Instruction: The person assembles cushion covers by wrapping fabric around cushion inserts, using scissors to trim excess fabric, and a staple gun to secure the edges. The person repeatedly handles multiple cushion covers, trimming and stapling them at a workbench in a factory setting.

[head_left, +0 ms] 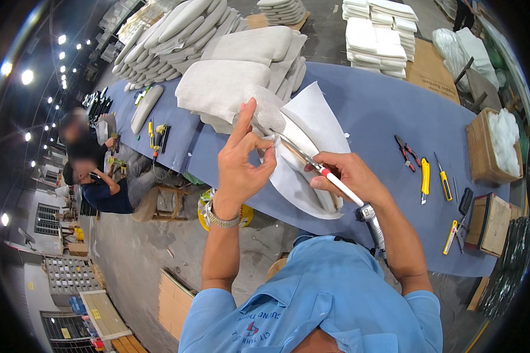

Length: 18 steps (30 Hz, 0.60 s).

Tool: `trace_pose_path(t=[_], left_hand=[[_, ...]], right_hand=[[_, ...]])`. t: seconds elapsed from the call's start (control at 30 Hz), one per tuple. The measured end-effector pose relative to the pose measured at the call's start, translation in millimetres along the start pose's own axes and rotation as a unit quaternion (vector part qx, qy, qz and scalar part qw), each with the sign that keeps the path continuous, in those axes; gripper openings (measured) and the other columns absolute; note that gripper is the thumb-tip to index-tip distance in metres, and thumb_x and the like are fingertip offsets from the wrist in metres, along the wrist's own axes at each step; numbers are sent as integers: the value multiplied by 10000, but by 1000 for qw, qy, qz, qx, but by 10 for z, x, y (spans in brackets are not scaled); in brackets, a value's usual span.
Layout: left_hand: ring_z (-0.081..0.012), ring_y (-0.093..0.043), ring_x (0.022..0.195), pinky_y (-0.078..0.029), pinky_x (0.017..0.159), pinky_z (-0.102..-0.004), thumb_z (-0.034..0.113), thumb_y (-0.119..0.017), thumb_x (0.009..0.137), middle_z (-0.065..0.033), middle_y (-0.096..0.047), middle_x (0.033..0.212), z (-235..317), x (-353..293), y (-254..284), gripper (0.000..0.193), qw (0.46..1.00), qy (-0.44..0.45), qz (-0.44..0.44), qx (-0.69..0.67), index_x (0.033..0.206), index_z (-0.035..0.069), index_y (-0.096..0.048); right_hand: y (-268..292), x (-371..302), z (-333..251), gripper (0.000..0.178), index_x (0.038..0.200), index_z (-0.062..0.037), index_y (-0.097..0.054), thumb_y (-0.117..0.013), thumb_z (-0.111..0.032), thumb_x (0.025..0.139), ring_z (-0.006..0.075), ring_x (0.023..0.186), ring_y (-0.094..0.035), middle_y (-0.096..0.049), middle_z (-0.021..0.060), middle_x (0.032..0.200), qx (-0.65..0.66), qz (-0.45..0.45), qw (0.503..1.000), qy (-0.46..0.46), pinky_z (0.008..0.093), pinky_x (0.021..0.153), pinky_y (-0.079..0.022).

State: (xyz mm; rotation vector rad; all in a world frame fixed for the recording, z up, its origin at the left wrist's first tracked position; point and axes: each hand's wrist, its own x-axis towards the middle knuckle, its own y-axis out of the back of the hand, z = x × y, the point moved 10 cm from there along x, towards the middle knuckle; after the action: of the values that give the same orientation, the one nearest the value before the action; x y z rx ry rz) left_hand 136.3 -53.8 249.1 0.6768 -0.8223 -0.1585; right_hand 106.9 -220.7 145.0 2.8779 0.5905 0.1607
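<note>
My left hand [242, 162] pinches the edge of a white fabric sheet [321, 109] between thumb and a finger, with another finger stretched up. A watch sits on that wrist. In my right hand [353, 175] is a slim white tool [343, 186] with a red band, a long metal front end and a grey hose or cord at its back. The tool's tip reaches toward the pinched edge beside my left fingers. Between the fabric's edges lies a curved white padded piece [300, 130], partly covered. A stack of light grey padded covers [218, 88] lies just beyond my left hand.
On the blue table [371, 235] at the right lie red-handled pliers [407, 154], a yellow utility knife [425, 181] and a screwdriver [445, 179]. A box of white stuffing [493, 147] stands at the right edge. Pad stacks fill the far side. Two people [103, 182] sit at left.
</note>
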Motion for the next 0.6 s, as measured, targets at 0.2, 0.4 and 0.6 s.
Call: trace_pose_path(t=[0.2, 0.4, 0.6], left_hand=[[-414, -492, 1438, -578, 837, -330, -73, -729, 744, -289, -491, 1544, 68, -30, 48, 131, 1000, -18, -8, 17, 802, 13, -648], [-433, -479, 1441, -549, 978, -391, -49, -724, 760, -290, -495, 1539, -17, -140, 129, 114, 999, 28, -2, 17, 820, 9, -646], [-414, -476, 1447, -436, 1132, -450, -26, -727, 804, -280, -473, 1562, 30, -173, 56, 267, 995, 7, -27, 94, 1033, 23, -598]], right_hand=[[-91, -18, 119, 508, 1209, -57, -680, -696, -509, 978, 152, 764, -592, -672, 63, 847, 58, -74, 995, 25, 324, 671, -482], [-111, -124, -7, 539, 1209, -62, -675, -649, -552, 985, 252, 827, -688, -718, 140, 894, -61, -90, 994, 17, 389, 737, -530], [-139, -44, 57, 429, 1117, -90, -684, -632, -503, 1013, 267, 854, -673, -717, 146, 950, -37, -108, 990, 84, 422, 747, -530]])
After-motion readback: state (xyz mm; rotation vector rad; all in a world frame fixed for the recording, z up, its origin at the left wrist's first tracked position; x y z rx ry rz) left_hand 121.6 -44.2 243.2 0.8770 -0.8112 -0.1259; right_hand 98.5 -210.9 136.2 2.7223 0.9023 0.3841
